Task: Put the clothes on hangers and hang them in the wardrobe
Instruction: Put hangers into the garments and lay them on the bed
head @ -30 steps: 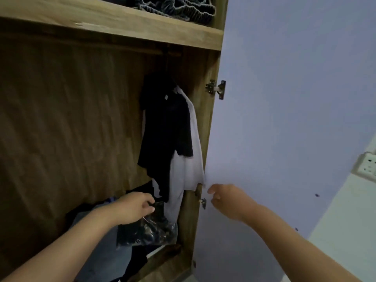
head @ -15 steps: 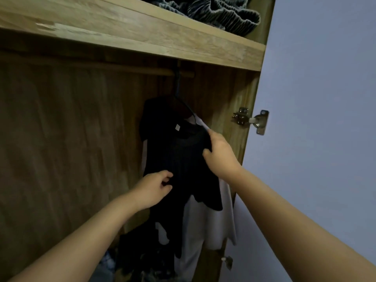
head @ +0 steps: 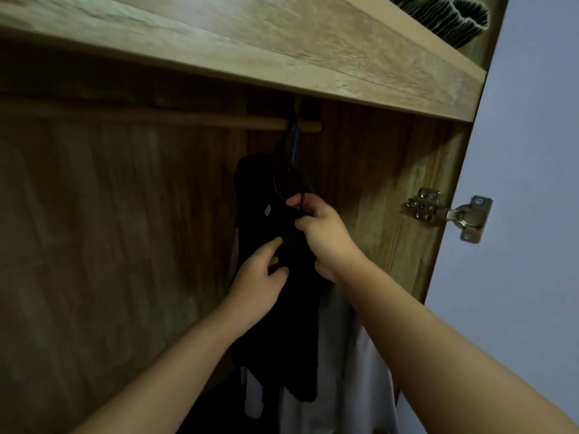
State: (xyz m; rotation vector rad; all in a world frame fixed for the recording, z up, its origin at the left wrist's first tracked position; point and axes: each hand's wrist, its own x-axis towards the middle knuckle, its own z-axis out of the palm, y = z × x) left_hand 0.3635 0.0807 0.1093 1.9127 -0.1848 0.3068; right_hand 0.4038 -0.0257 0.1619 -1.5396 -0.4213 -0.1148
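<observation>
Black shirt (head: pixel 275 324) | hangs lengthwise down | right hand (head: pixel 326 236) pinches collar

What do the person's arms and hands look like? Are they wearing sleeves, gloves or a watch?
Both arms are bare all the way to the bottom edge of the picture, so no sleeves show. The left hand and the right hand wear no gloves. No rings, watch or bracelets can be seen on the fingers or wrists, though the light is dim.
</observation>
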